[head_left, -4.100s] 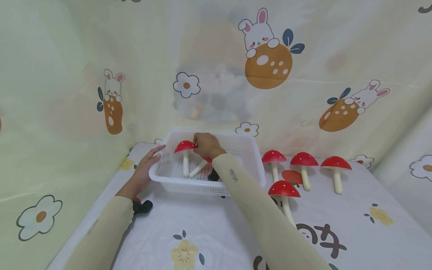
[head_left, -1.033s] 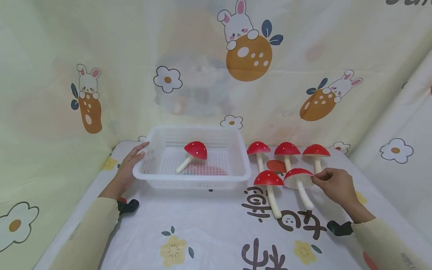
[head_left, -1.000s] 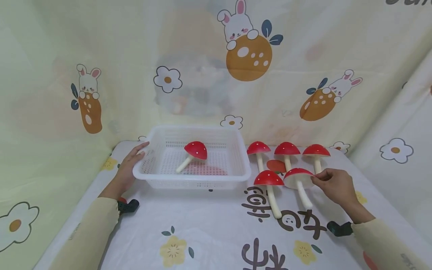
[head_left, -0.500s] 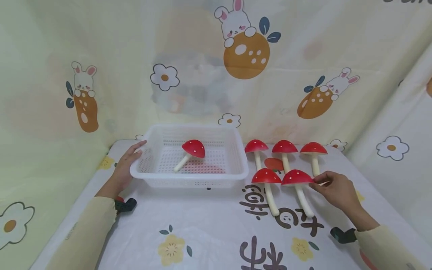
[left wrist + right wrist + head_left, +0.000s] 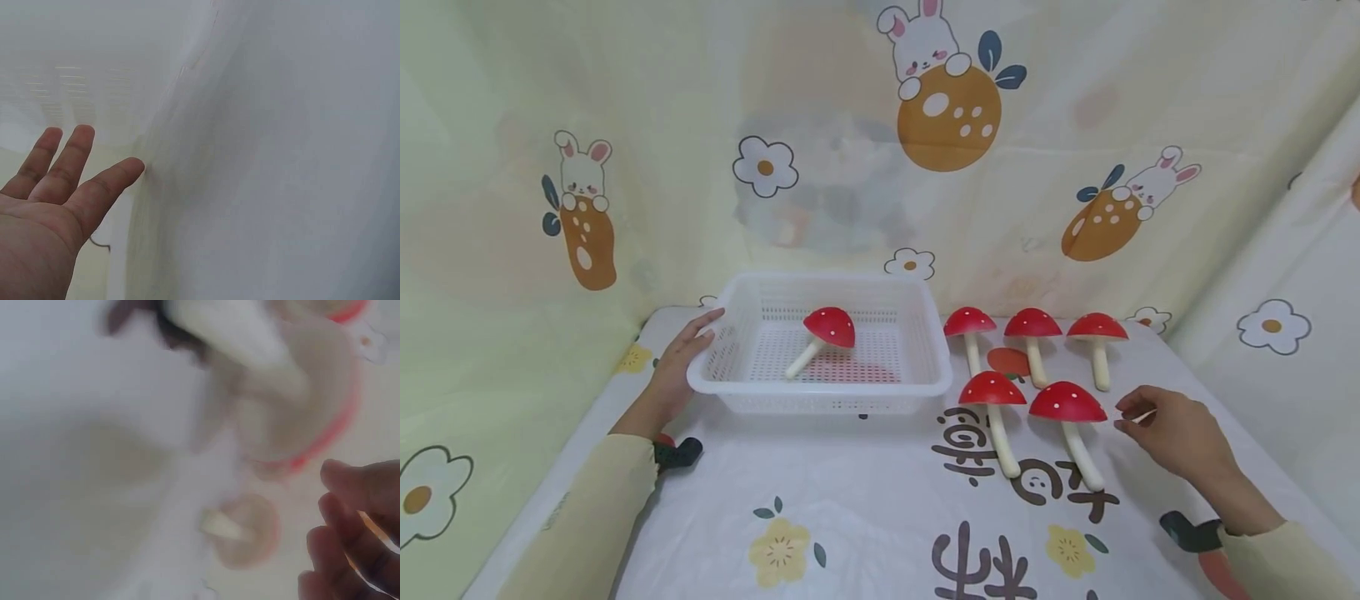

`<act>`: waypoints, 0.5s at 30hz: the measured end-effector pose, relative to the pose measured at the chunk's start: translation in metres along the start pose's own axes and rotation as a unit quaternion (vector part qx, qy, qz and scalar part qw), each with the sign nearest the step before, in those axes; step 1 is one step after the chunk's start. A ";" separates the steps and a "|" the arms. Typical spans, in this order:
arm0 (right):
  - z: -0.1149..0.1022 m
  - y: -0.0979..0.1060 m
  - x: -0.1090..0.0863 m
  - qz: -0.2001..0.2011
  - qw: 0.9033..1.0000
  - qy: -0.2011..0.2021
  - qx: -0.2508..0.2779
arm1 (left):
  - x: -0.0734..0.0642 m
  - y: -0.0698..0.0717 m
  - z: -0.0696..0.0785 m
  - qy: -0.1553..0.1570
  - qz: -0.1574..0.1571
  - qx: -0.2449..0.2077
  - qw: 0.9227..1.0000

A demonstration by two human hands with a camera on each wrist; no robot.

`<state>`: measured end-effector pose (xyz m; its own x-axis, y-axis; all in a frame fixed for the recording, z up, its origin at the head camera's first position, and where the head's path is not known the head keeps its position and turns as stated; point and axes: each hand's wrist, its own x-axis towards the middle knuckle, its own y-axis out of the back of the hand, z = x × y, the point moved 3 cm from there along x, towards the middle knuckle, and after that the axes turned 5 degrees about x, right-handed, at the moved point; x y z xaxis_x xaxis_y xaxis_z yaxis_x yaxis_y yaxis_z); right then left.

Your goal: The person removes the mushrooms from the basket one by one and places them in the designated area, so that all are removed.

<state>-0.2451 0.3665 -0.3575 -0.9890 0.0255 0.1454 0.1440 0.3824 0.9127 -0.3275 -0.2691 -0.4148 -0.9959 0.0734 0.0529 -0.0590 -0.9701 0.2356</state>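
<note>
My left hand [image 5: 673, 375] rests against the left end of the white plastic basket [image 5: 820, 389], its fingers extended in the left wrist view. One red-capped toy mushroom [image 5: 830, 327] with white dots and a pale stem leans inside the basket. On the right, my right hand [image 5: 1180, 433] holds nothing, its fingers loosely bent just beside the cap of a toy mushroom [image 5: 1067, 402]. That mushroom lies in the front row next to another mushroom [image 5: 992, 388]. In the right wrist view the nearest mushroom [image 5: 319, 394] is blurred, apart from the fingertips.
Behind the front pair, a row holds a left mushroom [image 5: 970, 322], a middle mushroom [image 5: 1033, 323] and a right mushroom [image 5: 1097, 327]. The printed tablecloth [image 5: 850, 508] covers the table. A patterned curtain [image 5: 820, 83] rises behind the basket.
Several seconds ago two mushrooms showed in the basket; one shows now. My right hand has set a mushroom down in the front row, let go and drawn slightly right. The left hand stays at the basket.
</note>
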 end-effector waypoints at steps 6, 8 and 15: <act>-0.026 0.024 0.001 0.051 0.998 0.037 0.008 | 0.000 0.000 -0.001 -0.004 -0.003 -0.004 1.000; -0.045 0.026 0.002 0.059 0.996 0.059 0.019 | 0.001 0.002 0.000 -0.007 -0.002 -0.003 1.000; -0.130 0.021 0.018 0.078 0.982 0.155 0.071 | 0.001 0.001 0.001 0.004 0.000 -0.014 1.000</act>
<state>-0.2553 0.2551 -0.2866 -0.8949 -0.1800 0.4085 0.2655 0.5210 0.8112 -0.3287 -0.2701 -0.4138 -0.9965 0.0708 0.0446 -0.0601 -0.9763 0.2078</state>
